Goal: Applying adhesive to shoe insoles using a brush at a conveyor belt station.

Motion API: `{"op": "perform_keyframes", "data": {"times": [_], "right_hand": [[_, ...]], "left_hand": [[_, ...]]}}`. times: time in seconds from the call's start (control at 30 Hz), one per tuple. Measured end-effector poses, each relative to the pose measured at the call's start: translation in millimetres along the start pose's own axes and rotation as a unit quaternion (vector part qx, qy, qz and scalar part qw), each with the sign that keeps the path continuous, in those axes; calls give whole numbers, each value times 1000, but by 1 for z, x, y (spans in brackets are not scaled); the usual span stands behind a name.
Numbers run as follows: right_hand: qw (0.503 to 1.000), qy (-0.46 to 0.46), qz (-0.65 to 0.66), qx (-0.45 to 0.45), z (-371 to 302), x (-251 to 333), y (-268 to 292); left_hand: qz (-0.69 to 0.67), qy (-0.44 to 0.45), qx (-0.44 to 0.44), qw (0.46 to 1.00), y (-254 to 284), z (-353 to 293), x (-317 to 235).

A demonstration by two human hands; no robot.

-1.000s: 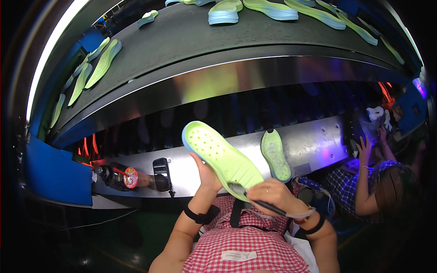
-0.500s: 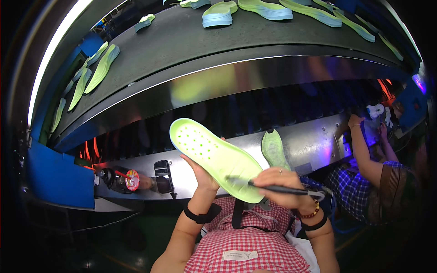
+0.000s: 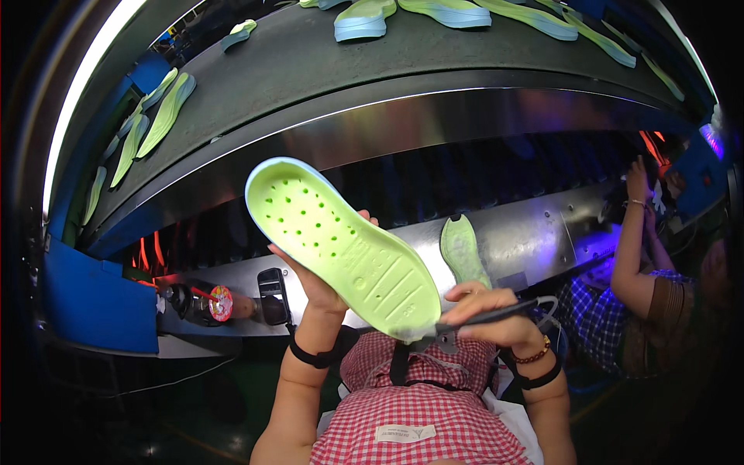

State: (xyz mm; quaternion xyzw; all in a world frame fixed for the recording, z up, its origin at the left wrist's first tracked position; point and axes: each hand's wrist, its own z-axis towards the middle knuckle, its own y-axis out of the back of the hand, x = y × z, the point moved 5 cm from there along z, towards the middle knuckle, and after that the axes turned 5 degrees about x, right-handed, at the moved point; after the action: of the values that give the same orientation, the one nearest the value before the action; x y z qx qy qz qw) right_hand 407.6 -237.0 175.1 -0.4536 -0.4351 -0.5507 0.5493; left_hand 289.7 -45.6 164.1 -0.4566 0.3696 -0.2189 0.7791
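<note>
My left hand (image 3: 316, 285) holds a lime-green shoe sole (image 3: 349, 267) with a blue edge from beneath, its fingers wrapped round the side. The sole's hollow inner face is up, with small holes at one end and grooves toward the other. My right hand (image 3: 500, 322) grips a black-handled brush (image 3: 508, 311) whose pale tip is at the sole's near end. A thin cord or tube runs from the handle's back end. Beyond my right hand, a flat pale green sole-shaped piece (image 3: 463, 252) lies on the metal ledge (image 3: 527, 232).
Several green and blue soles (image 3: 446, 12) lie on the dark conveyor belt (image 3: 310, 66) ahead. A phone-like black device (image 3: 272, 287) and a dark bottle-like container (image 3: 182, 298) are on the ledge at left. Another person's arm (image 3: 634, 248) works at right.
The sole has moved up and to the left, its perforated end higher. The brush has shifted from the sole's grooved middle to its near end. The other person's arm has moved.
</note>
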Motion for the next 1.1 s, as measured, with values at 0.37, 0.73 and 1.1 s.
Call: {"op": "perform_keyframes", "data": {"times": [0.37, 0.73, 1.1], "right_hand": [[976, 2, 178, -124, 14, -10, -31], [997, 65, -36, -25, 26, 31, -16], [971, 59, -169, 161, 25, 35, -36]], "left_hand": [[50, 34, -46, 997, -28, -41, 46], [46, 47, -47, 997, -16, -24, 40], [-100, 133, -54, 985, -12, -13, 32]]}}
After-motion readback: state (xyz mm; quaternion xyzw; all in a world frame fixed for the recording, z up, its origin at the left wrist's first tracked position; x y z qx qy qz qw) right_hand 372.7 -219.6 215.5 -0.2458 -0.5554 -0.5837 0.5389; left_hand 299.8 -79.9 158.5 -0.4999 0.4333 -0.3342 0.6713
